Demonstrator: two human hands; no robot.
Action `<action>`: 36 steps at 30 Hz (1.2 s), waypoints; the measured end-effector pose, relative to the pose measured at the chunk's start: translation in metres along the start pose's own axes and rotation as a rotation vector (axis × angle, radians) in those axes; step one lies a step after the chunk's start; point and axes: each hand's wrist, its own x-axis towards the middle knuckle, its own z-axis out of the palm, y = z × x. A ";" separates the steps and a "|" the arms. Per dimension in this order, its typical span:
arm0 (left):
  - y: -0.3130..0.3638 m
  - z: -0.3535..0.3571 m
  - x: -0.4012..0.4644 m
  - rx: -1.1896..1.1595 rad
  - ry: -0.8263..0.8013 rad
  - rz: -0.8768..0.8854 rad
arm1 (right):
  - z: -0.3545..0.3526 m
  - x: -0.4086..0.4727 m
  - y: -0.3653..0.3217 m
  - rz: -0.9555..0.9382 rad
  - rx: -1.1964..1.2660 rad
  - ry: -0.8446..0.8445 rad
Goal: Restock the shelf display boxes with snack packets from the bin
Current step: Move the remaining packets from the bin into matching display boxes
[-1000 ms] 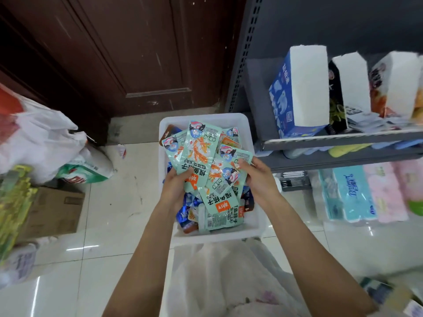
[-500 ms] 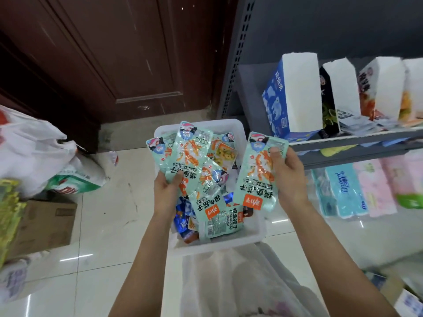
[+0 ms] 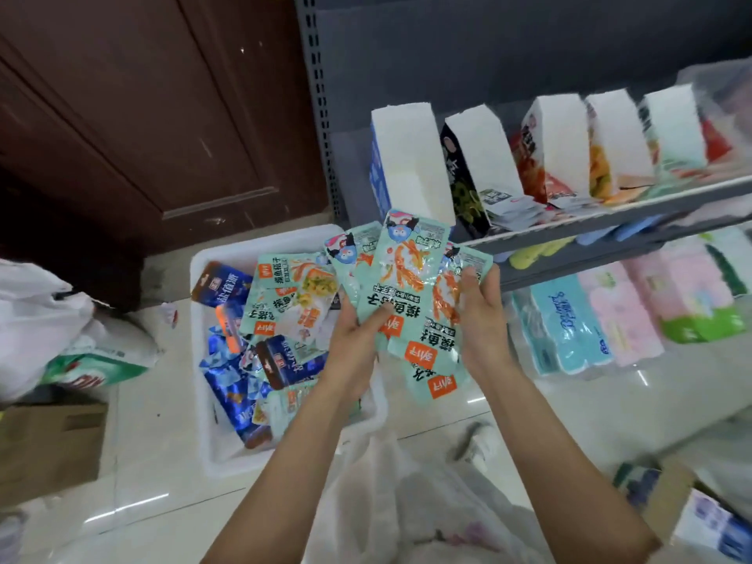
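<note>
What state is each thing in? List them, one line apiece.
left hand: gripping the fanned mint-green packets.
right hand: gripping the same fan from the other side.
mint-green packets: sealed, fanned out, held above the bin.
white bin: open-topped, still holding packets.
blue display box: upright on the shelf, contents hidden.
black display box: upright, packets spilling from its front.

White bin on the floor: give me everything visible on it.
The white bin is a rectangular, plastic-looking tub with a thick rim, sitting on the pale tiled floor beside the grey shelf unit. It holds a loose heap of glossy snack packets: mint-green ones on top, dark blue ones beneath. Its right side is hidden behind the left hand and forearm, so contact there cannot be told.
</note>
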 end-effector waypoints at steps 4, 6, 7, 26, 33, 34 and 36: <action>-0.035 0.089 -0.001 -0.025 -0.079 -0.062 | -0.068 0.017 -0.028 0.014 0.106 0.008; -0.051 0.134 -0.002 -0.039 -0.088 -0.083 | -0.109 0.027 -0.042 0.002 0.103 0.031; -0.059 0.156 -0.003 -0.059 -0.090 -0.090 | -0.130 0.032 -0.051 0.003 0.111 0.051; -0.046 0.354 0.082 0.143 -0.021 0.175 | -0.309 0.196 -0.196 -1.033 -1.321 -0.323; -0.012 0.386 0.148 0.124 -0.025 0.229 | -0.297 0.254 -0.257 -0.494 -1.407 -0.547; -0.007 0.386 0.156 0.114 -0.009 0.236 | -0.302 0.260 -0.262 -0.469 -1.330 -0.545; 0.001 0.382 0.168 0.111 0.030 0.252 | -0.313 0.270 -0.266 -0.379 -0.889 -0.450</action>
